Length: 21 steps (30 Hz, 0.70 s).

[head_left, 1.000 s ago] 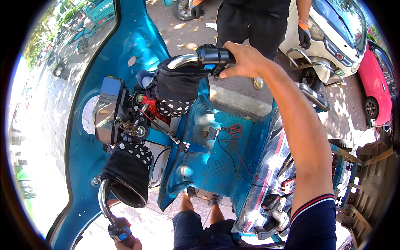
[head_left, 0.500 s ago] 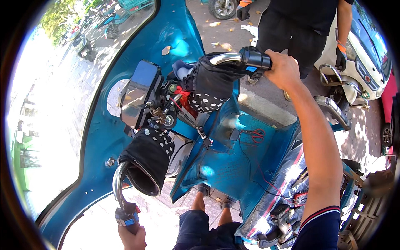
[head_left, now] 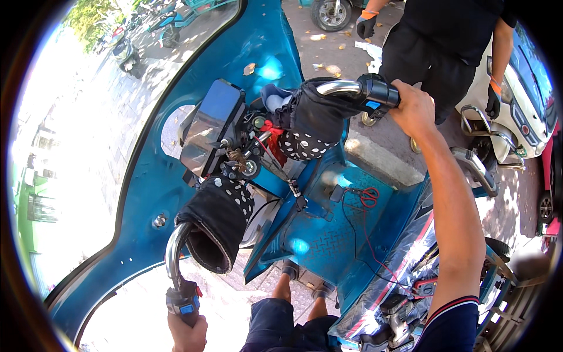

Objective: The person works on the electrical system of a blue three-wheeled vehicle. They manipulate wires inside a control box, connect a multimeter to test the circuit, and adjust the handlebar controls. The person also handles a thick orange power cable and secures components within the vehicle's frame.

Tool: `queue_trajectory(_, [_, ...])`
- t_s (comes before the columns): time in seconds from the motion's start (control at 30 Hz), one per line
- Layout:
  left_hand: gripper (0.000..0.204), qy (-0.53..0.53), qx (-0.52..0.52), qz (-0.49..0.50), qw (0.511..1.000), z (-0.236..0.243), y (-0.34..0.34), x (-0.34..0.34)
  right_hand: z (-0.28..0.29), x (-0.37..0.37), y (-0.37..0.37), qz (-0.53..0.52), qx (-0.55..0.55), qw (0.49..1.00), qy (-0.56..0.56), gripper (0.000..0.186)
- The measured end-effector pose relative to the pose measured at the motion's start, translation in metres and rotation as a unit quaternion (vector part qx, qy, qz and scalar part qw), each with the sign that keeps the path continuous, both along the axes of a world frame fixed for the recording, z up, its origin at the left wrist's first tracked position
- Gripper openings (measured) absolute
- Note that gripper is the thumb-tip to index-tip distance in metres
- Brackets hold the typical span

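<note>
My right hand [head_left: 414, 108] is wrapped round the black right grip [head_left: 381, 94] of a blue electric vehicle's chrome handlebar. At the lower left, my left hand [head_left: 186, 333] holds the left grip [head_left: 183, 302], which has switches on it. Two black polka-dot hand covers [head_left: 214, 223] hang on the bar beside the grips. Between them are a rectangular reflective display housing [head_left: 208, 132], keys [head_left: 237, 158] and exposed red wiring. Red-handled scissors [head_left: 368, 198] lie on the blue footboard [head_left: 316, 246], with thin wires running to a red meter [head_left: 423, 287] on the seat.
A person [head_left: 440, 35] in dark clothes and gloves stands across from me. Behind are a white vehicle [head_left: 522, 117], a red car [head_left: 548, 188] and parked scooters [head_left: 126, 56]. A cordless tool [head_left: 396, 314] rests on the plastic-covered seat. The blue front panel [head_left: 141, 199] spans the left.
The view has shifted, so the vehicle and other person appear further right, with my left hand more fully visible. Both hands remain on the grips.
</note>
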<state>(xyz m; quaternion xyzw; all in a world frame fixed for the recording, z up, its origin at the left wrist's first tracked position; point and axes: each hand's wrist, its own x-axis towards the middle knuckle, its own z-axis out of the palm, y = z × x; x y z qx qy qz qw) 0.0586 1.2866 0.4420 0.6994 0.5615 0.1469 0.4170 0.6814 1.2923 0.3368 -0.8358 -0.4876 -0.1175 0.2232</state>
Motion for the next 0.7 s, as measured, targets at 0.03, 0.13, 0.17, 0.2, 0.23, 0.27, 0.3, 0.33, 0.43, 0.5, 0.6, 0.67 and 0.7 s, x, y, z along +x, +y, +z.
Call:
queue_trajectory(0.03, [0.054, 0.015, 0.004, -0.002, 1.000, 0.002, 0.000, 0.003, -0.002, 0.000, 0.000, 0.003, 0.008, 1.000, -0.006, 0.041])
queue_trajectory(0.13, [0.053, 0.036, -0.002, -0.001, 0.999, 0.007, 0.000, 0.008, -0.003, 0.002, 0.000, 0.000, -0.011, 1.000, -0.022, 0.044])
queue_trajectory(0.17, [0.053, 0.028, -0.015, 0.006, 0.999, 0.006, 0.001, 0.005, -0.003, 0.003, -0.001, -0.003, -0.025, 0.999, -0.026, 0.046])
queue_trajectory(0.2, [0.053, 0.022, -0.026, 0.014, 0.999, 0.006, 0.000, 0.003, -0.004, 0.002, -0.001, -0.004, -0.021, 0.999, -0.025, 0.048])
queue_trajectory(0.23, [0.052, 0.011, -0.005, 0.000, 1.000, 0.005, 0.000, 0.002, -0.005, 0.002, -0.001, -0.003, -0.018, 1.000, -0.024, 0.050])
queue_trajectory(0.27, [0.051, 0.000, 0.017, -0.015, 1.000, 0.003, -0.001, 0.001, -0.006, 0.002, -0.001, -0.003, -0.014, 1.000, -0.023, 0.051])
queue_trajectory(0.3, [0.050, -0.014, 0.036, -0.030, 0.999, 0.002, -0.001, 0.005, -0.006, 0.003, -0.002, -0.003, -0.014, 1.000, -0.024, 0.053])
queue_trajectory(0.33, [0.048, 0.021, 0.031, -0.030, 0.999, 0.006, 0.000, 0.008, -0.007, 0.004, -0.002, -0.002, -0.015, 1.000, -0.026, 0.055])
queue_trajectory(0.43, [0.045, 0.072, 0.028, -0.023, 0.997, 0.019, 0.000, 0.018, -0.007, 0.001, -0.002, -0.005, -0.011, 1.000, -0.022, 0.051])
queue_trajectory(0.5, [0.042, 0.030, 0.038, -0.013, 0.999, 0.017, 0.000, 0.020, -0.007, 0.000, -0.003, -0.002, 0.004, 1.000, -0.023, 0.046])
queue_trajectory(0.6, [0.039, 0.086, 0.074, -0.033, 0.993, 0.012, -0.003, 0.010, -0.011, 0.005, -0.002, 0.009, 0.030, 0.999, -0.027, 0.040])
queue_trajectory(0.67, [0.037, 0.083, 0.079, -0.031, 0.993, 0.010, -0.005, 0.010, -0.013, 0.007, -0.002, 0.008, 0.029, 0.999, -0.022, 0.041])
queue_trajectory(0.7, [0.035, 0.083, 0.079, -0.029, 0.993, 0.011, -0.005, 0.011, -0.014, 0.006, -0.001, 0.005, 0.028, 0.999, -0.023, 0.041])
